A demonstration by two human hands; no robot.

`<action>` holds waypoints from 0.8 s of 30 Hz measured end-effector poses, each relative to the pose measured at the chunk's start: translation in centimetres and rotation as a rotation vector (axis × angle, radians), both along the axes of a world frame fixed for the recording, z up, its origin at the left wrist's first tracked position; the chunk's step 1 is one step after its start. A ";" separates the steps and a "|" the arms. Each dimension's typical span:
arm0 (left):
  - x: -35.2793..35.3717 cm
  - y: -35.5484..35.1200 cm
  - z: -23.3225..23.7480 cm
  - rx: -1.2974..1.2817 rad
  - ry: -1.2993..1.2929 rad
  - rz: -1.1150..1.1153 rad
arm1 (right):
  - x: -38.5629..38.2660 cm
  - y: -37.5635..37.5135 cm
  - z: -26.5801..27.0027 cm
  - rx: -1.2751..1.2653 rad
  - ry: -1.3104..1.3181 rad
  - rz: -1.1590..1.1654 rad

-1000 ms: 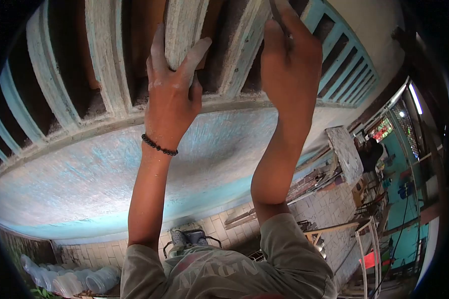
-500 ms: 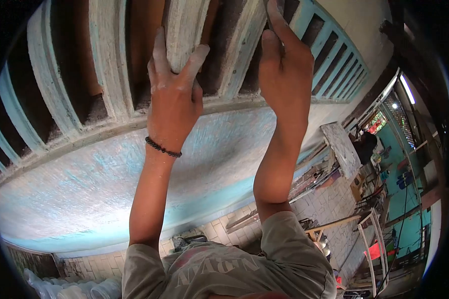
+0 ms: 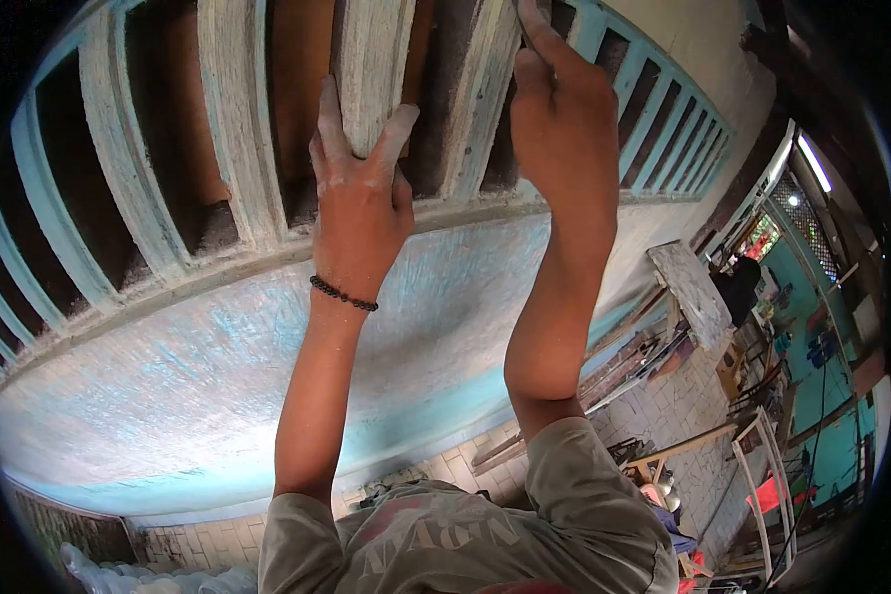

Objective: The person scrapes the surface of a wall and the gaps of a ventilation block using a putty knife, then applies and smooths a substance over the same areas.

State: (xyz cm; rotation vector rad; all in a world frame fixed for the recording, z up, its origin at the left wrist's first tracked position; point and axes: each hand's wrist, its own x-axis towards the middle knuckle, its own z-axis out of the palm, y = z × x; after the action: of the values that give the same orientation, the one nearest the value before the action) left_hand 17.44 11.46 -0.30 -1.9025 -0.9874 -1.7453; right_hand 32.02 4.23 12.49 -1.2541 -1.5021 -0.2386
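Observation:
My left hand (image 3: 359,203), with a dark beaded bracelet (image 3: 343,294) at the wrist, grips the lower part of a worn wooden slat (image 3: 371,79). Its thumb and a finger lie along opposite sides of the slat, their tips coated with pale dust. My right hand (image 3: 569,129) is raised at the upper right, beside another weathered slat (image 3: 477,99). Its fingers are closed, and the top of the frame cuts off their tips. What they hold, if anything, I cannot make out.
More slats with light-blue paint (image 3: 134,148) extend to both sides above a ledge (image 3: 193,287). Below is a patchy blue-white wall (image 3: 188,396). On the right are a leaning board (image 3: 688,287), a wooden frame (image 3: 762,495) and a tiled floor (image 3: 624,436). Clear plastic items (image 3: 153,576) lie at lower left.
The view has shifted slightly, so the slats and my left hand appear farther right and a little lower. My left hand stays on the same slat; my right hand remains closed and raised.

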 end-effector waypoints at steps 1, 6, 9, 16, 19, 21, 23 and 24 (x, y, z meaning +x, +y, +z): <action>-0.1 0.1 0.0 0.010 0.003 -0.007 | -0.2 -0.9 0.2 -0.066 0.013 0.025; -0.1 -0.3 0.1 -0.040 0.015 0.014 | 1.4 3.0 -1.2 0.411 -0.118 0.081; 0.0 -0.3 0.3 -0.035 0.012 0.007 | 1.2 2.2 -2.2 0.378 -0.085 0.082; 0.0 -0.6 0.2 -0.060 0.008 0.003 | 1.7 1.7 -1.2 0.172 -0.040 0.055; -0.1 -0.6 0.3 -0.039 0.020 -0.006 | 1.0 1.5 -0.8 0.155 -0.022 0.016; -0.1 -0.5 0.3 -0.043 0.018 0.011 | 1.3 2.2 -0.9 0.295 -0.148 -0.019; 0.0 -0.2 0.4 -0.026 0.023 0.020 | 0.7 0.2 0.1 0.074 -0.061 -0.013; 0.0 -0.1 0.3 -0.013 0.026 0.025 | 0.2 -0.7 0.5 -0.040 -0.018 -0.012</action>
State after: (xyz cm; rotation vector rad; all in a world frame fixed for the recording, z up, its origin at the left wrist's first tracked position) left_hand 17.40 11.39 0.04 -1.9082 -1.0110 -1.7002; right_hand 32.19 3.57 12.95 -1.2959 -1.5218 -0.2288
